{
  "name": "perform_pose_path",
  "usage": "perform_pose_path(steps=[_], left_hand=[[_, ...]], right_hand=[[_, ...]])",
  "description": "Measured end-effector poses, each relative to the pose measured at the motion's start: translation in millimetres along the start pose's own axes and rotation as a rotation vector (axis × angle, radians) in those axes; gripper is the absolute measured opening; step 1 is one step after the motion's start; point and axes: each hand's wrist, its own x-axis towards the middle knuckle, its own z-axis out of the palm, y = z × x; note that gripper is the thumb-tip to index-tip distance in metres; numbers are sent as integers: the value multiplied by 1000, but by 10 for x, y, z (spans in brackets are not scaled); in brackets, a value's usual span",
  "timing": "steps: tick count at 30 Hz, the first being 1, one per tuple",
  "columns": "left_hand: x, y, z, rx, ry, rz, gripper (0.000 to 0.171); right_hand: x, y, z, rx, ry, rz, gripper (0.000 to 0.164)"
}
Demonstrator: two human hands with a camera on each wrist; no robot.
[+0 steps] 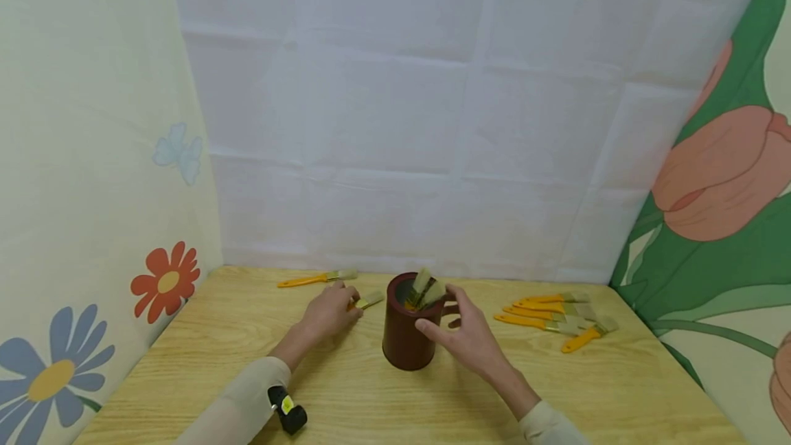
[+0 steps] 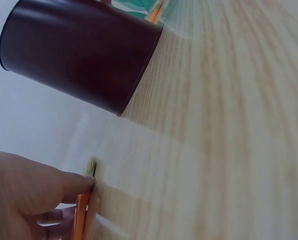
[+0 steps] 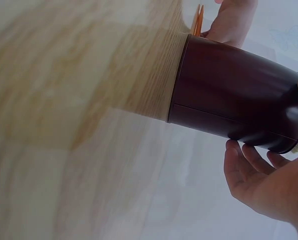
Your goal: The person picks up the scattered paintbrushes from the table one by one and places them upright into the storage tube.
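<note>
My left hand (image 1: 334,309) pinches a paintbrush (image 1: 371,300) by its orange handle, low over the table, left of a dark red cylindrical cup (image 1: 408,342). In the left wrist view the thumb lies along the paintbrush (image 2: 81,212), whose bristles (image 2: 92,165) point toward the cup (image 2: 79,55). The cup stands upright, with a few brushes (image 1: 425,292) in it, bristles up. On the cup's right side, my right hand (image 1: 466,335) holds it near the rim, the thumb toward me and the fingers round the far side. The right wrist view shows its fingertips (image 3: 232,146) against the cup wall.
Another paintbrush (image 1: 309,281) lies at the back left of the wooden table (image 1: 346,397). Several more orange-handled brushes (image 1: 544,307) lie in a loose group on the right. A white cloth (image 1: 395,122) hangs behind the table, with flower-patterned panels on both sides.
</note>
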Motion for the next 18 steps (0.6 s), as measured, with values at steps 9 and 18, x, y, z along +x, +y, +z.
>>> perform_pose_path(steps=[9, 18], left_hand=[[22, -22, -26, -52, -44, -19, 23], [29, -11, -53, -74, -28, 5, 22]], right_hand=[[-1, -12, -3, 13, -15, 8, 82], [-6, -20, -10, 9, -9, 8, 83]])
